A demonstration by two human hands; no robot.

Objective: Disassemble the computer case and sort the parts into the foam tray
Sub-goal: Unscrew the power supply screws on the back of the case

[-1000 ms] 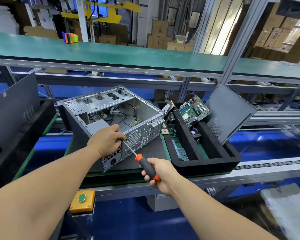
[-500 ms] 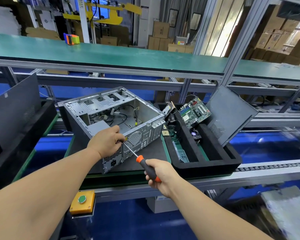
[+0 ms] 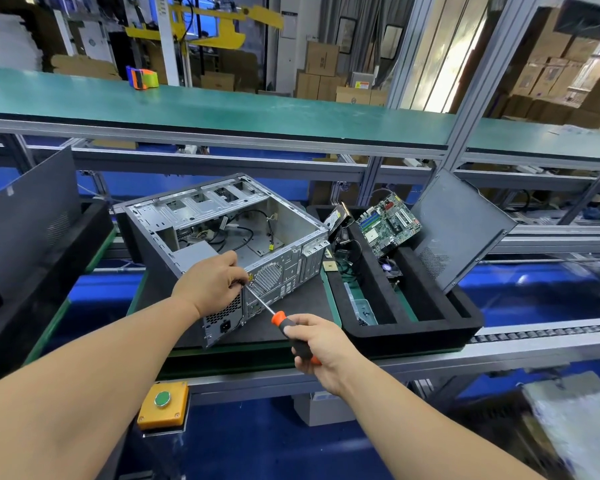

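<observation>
Head view: stiff, sharp-edged steel computer case (image 3: 222,230), left hand (image 3: 210,284) bracing its rear corner, right hand (image 3: 314,344) wrapped round the screwdriver (image 3: 284,322) just beside it.

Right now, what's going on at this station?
A person is unscrewing the rear of an open computer case. The right hand holds an orange-and-black screwdriver with its tip at the back panel, beside the left hand, which steadies the case there. The power supply is still in the case. The foam tray alongside already holds the motherboard and a side panel.
</observation>
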